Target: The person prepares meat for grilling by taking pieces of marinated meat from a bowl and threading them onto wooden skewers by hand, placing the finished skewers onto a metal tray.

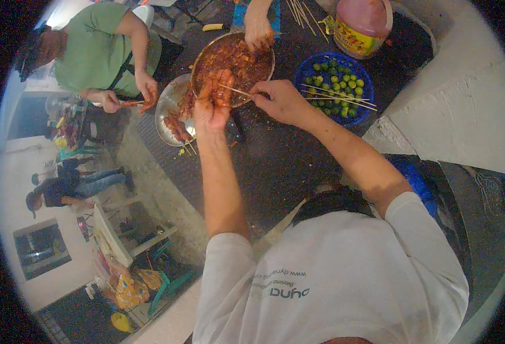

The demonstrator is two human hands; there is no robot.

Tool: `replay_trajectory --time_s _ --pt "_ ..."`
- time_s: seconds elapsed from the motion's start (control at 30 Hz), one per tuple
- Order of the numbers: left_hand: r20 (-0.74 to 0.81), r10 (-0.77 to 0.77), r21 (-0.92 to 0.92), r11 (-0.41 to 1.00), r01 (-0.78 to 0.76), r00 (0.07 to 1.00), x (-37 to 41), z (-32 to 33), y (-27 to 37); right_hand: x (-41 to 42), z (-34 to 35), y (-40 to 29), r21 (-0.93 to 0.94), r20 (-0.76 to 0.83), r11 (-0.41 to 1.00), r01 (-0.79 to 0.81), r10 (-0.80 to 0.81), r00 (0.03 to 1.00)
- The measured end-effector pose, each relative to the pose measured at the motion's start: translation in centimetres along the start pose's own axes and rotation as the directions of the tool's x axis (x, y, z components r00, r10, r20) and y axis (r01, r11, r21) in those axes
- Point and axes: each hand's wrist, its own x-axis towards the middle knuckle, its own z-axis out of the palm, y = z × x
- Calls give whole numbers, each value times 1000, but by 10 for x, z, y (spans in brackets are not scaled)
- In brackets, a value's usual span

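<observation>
My left hand, smeared with red-brown marinade, holds pieces of marinated meat over the near left part of a large metal bowl. My right hand pinches a thin wooden skewer, whose far end reaches the meat in my left hand. Another person's hand is in the bowl's far right part, among the marinated meat pieces. Left of the bowl, a metal tray bears skewered meat. On the right, a blue plastic basket holds small green citrus fruits, with several bare skewers lying across it.
A co-worker in a green shirt holds skewered meat at the left. A knife with a yellow handle lies beyond the bowl. More skewers and a plastic tub with a yellow label stand at the back right, near a pale wall.
</observation>
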Motion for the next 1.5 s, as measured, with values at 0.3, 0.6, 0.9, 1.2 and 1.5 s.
replay_trajectory --time_s 0.3,0.6,0.9,1.2,1.5 --pt "60 81 109 990 -87 995 4 0 2 0 -3 -1 6 -38 1000 19 -19 999" --pt "79 -10 -81 997 16 997 1 10 -5 0 -3 3 -11 -19 999 -32 32 999" --pt "6 70 -141 988 -68 998 2 2 -7 -6 -1 2 -4 -39 1000 -18 18 999" --pt "61 80 -17 997 -79 995 2 6 -2 -6 -4 -3 -3 -21 1000 -15 15 1000" --pt "34 287 191 938 -288 957 -11 30 -14 -10 1 -6 26 -54 998 -51 52 997"
